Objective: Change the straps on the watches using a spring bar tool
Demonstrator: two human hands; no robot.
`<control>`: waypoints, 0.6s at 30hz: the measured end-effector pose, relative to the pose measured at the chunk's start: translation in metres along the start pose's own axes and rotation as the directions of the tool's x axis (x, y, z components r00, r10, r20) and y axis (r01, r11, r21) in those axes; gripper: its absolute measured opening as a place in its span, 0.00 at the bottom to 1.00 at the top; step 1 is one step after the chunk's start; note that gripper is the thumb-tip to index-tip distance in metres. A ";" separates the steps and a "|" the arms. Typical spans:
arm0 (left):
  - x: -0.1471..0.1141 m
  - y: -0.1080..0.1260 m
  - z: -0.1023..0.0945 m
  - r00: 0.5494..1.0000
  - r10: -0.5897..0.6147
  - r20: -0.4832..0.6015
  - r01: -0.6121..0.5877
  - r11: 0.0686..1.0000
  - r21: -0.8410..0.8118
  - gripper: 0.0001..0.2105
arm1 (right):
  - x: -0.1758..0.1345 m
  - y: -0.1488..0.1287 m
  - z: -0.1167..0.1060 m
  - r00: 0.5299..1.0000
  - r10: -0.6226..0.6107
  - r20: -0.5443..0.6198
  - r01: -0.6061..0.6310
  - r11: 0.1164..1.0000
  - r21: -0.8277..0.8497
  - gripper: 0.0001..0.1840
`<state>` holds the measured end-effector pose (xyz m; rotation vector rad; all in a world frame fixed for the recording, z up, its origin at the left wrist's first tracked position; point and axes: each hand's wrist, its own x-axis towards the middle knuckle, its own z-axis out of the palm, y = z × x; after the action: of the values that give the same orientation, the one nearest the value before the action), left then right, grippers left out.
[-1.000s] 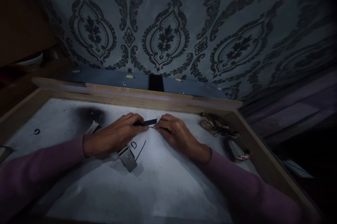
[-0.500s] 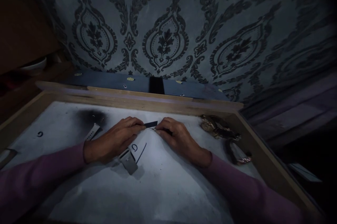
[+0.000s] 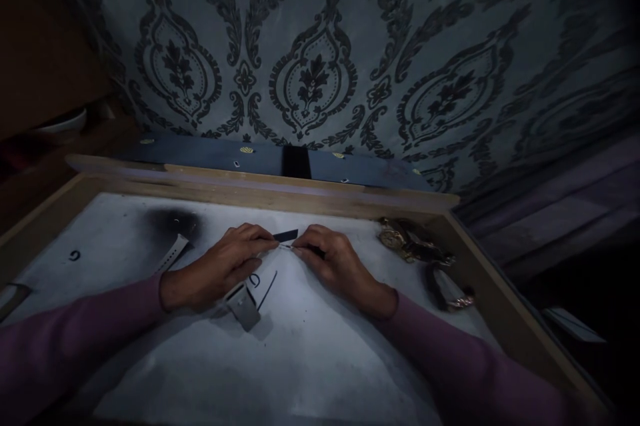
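Note:
Both hands meet near the far middle of a white-lined wooden tray (image 3: 165,353). My left hand (image 3: 220,266) is closed, its fingertips by a short dark flat strip (image 3: 287,235) and a tiny light sliver (image 3: 285,246). My right hand (image 3: 340,266) pinches the other end of that sliver; its exact kind is too small to tell. Below my left hand lies a grey square watch case (image 3: 244,308), with a thin dark stick (image 3: 269,289) and a small dark curved piece (image 3: 255,280) beside it. A pale perforated watch strap (image 3: 173,253) lies behind my left wrist.
Wristwatches (image 3: 400,239) lie in the far right corner, with a bracelet-like band (image 3: 453,296) just nearer. A small dark ring (image 3: 75,255) and a curved band (image 3: 13,299) are at the left. The raised wooden rim (image 3: 265,183) backs onto patterned wallpaper (image 3: 313,73).
My left fingertips have shifted slightly right and down, toward the sliver. My right hand keeps its pinch, nearly still. The other objects stay in place.

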<state>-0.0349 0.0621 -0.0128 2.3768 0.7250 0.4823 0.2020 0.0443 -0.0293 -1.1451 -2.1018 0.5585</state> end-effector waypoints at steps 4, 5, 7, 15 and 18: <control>0.003 0.004 -0.006 1.000 0.001 0.019 -0.001 1.000 -0.007 0.17 | 0.002 -0.001 0.001 1.000 0.020 0.003 -0.020 0.999 0.028 0.07; 0.003 0.005 -0.009 1.000 0.000 0.011 0.000 1.000 -0.002 0.17 | 0.002 -0.002 0.001 1.000 0.027 0.006 -0.027 0.999 0.042 0.07; 0.003 0.010 -0.015 0.999 -0.021 -0.033 0.022 0.999 0.046 0.15 | 0.002 -0.003 0.000 0.999 0.045 0.008 -0.046 0.995 0.086 0.07; -0.026 0.050 -0.024 0.976 -0.216 -0.017 0.210 0.925 0.315 0.09 | 0.001 -0.016 -0.006 0.977 0.214 -0.014 -0.195 0.913 0.358 0.07; -0.038 0.063 -0.013 0.980 -0.194 0.051 0.162 0.916 0.366 0.07 | 0.001 -0.023 -0.007 0.974 0.228 -0.014 -0.202 0.887 0.415 0.08</control>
<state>-0.0476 0.0028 0.0313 2.6132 1.0551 0.1765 0.1938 0.0334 -0.0099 -1.1322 -1.7003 1.0044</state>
